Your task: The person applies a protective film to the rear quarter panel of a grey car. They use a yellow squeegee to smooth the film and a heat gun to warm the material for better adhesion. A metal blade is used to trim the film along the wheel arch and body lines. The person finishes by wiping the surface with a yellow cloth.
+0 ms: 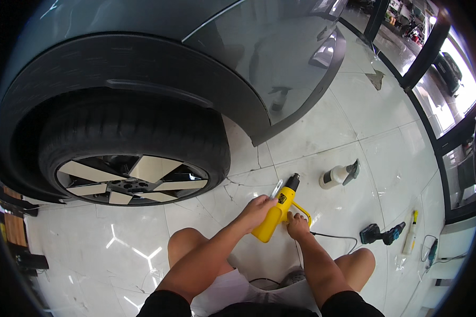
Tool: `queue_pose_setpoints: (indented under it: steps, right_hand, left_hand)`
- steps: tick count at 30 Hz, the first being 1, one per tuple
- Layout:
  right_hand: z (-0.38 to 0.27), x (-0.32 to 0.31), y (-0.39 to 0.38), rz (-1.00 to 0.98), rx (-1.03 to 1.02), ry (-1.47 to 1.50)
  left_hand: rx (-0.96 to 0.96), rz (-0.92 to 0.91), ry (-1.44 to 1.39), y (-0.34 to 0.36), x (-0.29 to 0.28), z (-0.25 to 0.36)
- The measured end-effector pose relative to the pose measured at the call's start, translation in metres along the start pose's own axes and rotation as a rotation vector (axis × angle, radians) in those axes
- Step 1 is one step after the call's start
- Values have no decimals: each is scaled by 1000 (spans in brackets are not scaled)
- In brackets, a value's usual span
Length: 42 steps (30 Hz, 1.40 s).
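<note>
In front of my knees is a yellow heat gun (269,223) with a black nozzle (292,182) pointing away from me. My right hand (299,226) is closed at its grip, beside the yellow loop guard; a black cord (336,236) runs off to the right. My left hand (256,212) is closed on a slim silvery tool (276,188), whose exact kind I cannot make out. Those left fingers rest against the side of the heat gun. Nearest to my left hand stands a car wheel with a black tyre (137,140) and beige-panelled spokes (156,169).
The grey car body (285,63) overhangs the wheel. A white spray bottle (333,177) stands on the tiled floor (322,137). Further right lie a cordless power tool (382,233), a white bottle with a yellow top (411,235) and some cable. Dark-framed glass panels (428,58) edge the right side.
</note>
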State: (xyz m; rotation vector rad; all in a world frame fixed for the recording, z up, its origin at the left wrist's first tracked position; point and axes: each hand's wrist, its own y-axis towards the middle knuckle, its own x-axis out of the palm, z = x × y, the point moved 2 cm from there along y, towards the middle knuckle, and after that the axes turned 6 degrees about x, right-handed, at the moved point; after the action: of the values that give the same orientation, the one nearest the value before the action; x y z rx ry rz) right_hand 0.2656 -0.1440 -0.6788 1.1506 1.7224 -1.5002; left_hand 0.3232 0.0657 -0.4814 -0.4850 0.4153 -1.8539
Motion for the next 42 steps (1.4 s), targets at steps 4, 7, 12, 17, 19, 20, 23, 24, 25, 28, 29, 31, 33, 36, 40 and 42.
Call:
queue_pose_setpoints:
  steps: [4, 7, 12, 17, 19, 20, 23, 24, 25, 28, 29, 31, 33, 36, 40, 42]
  right_hand:
    - [-30, -42, 4, -146, -21, 349]
    - [-60, -94, -13, -405, -14, 1297]
    - [-108, -152, -72, -228, -155, 1257]
    - [-115, -210, -59, 418, -225, 1031]
    - [-130, -254, -54, 622, -213, 996]
    - [-141, -272, -49, 749, -234, 944]
    - [-165, -304, -30, 1035, -457, 938]
    - [-171, -312, -24, 1070, -506, 899]
    - [-176, -317, -20, 1103, -555, 863]
    - [-181, -319, -9, 1218, -653, 764]
    - [-182, -318, -7, 1218, -665, 763]
    - [-183, -320, -5, 1221, -689, 760]
    - [-185, -320, -3, 1241, -669, 746]
    - [-188, -326, -2, 1288, -704, 696]
    - [-194, -330, -1, 1325, -723, 629]
    - [-197, -331, -3, 1350, -709, 587]
  left_hand:
    - [74, 127, 29, 10, -8, -1]
    - [159, 221, 86, 26, -11, -13]
    - [198, 280, 207, 26, -4, -9]
    - [161, 222, -32, 28, -26, 5]
    - [184, 221, 10, 24, -33, 10]
    - [223, 235, 161, 28, -34, 3]
    - [237, 171, 347, 9, -23, 16]
    - [214, 132, 356, 4, -22, 21]
    - [190, 95, 366, -1, -23, 26]
    - [224, 56, 415, -3, -29, 23]
    - [253, 56, 433, -4, -32, 21]
    - [239, 59, 397, -7, -36, 24]
    - [230, 58, 384, -8, -39, 26]
    - [238, 49, 400, -6, -42, 25]
    - [215, 15, 444, -7, -48, 28]
    - [192, -7, 458, -8, -49, 31]
